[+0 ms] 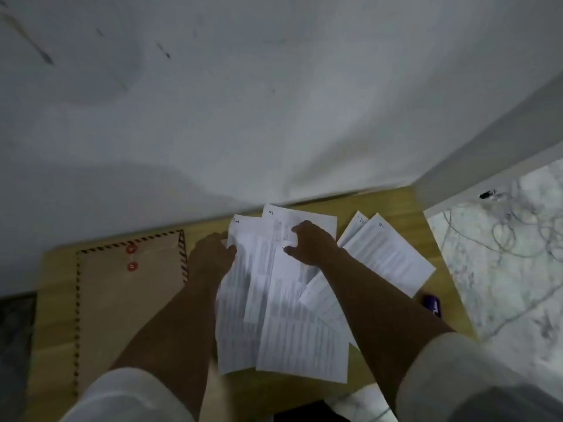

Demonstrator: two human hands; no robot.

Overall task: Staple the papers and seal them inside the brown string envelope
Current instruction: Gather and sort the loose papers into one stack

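Observation:
Several printed white sheets lie fanned across a small wooden table, each with a handwritten number at its top. My left hand grips the left edge of the sheet marked 1. My right hand pinches the sheet marked 3 near its top. Two more sheets, marked 4 and 5, lie to the right, apart from both hands. The brown string envelope lies flat at the left with two red button discs near its top. A purple stapler peeks out beside my right forearm.
A white wall rises directly behind the table. To the right is a marble-patterned floor with loose grey cables and a small dark plug. The table's right edge runs close to the stapler.

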